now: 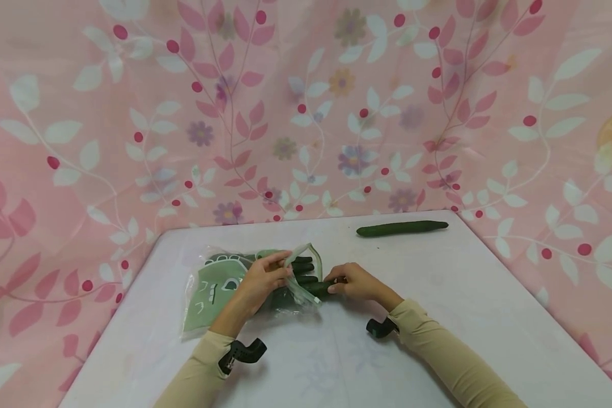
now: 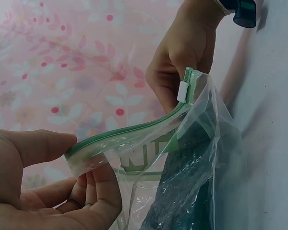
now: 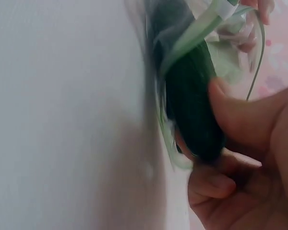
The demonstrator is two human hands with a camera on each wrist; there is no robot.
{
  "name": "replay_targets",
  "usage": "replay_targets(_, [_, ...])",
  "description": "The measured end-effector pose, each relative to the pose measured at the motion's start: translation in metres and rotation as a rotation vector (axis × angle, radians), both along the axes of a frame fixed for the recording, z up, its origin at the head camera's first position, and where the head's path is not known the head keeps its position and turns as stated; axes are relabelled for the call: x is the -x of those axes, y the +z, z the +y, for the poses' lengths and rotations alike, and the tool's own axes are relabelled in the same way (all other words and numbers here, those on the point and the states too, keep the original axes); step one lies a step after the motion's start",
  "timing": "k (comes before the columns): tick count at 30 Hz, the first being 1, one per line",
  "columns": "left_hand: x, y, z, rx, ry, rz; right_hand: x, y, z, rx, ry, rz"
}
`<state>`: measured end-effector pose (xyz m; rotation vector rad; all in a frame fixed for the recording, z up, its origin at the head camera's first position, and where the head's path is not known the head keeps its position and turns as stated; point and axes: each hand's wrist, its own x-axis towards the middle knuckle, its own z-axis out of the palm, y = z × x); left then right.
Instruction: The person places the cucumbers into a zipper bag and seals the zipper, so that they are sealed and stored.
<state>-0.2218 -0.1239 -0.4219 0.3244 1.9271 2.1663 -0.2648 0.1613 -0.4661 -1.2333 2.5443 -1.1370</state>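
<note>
A clear zip bag (image 1: 191, 317) with a green cartoon print lies on its side on the white table, its mouth facing right. My left hand (image 1: 262, 283) pinches the green-edged rim (image 2: 134, 130) of the mouth between thumb and fingers. A white slider (image 2: 183, 91) sits at one end of that rim. My right hand (image 1: 359, 281) grips the near end of a dark green cucumber (image 3: 194, 100), whose far part is inside the bag's mouth. Several dark green cucumbers (image 1: 302, 266) show inside the bag; their far ends are hidden by the print and the left hand.
Another cucumber (image 1: 403, 228) lies alone near the back right edge of the white table (image 1: 438, 317). Behind the table hangs a pink curtain (image 1: 306, 113) with leaves and flowers. A black wrist camera (image 1: 242, 354) is strapped to the left sleeve, another (image 1: 381, 327) to the right.
</note>
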Motion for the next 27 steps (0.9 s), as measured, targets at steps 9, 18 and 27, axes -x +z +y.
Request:
replay_targets(9, [-0.001, 0.0, 0.0, -0.021, 0.0, -0.007, -0.002, 0.001, -0.017, 0.085, -0.061, 0.001])
replay_targets(18, [-0.001, 0.001, -0.001, -0.02, -0.012, 0.0, -0.004, 0.004, -0.035, 0.098, -0.074, -0.015])
replay_targets(27, [-0.001, 0.0, -0.002, -0.02, -0.024, -0.003, -0.007, 0.006, -0.045, 0.091, -0.071, -0.023])
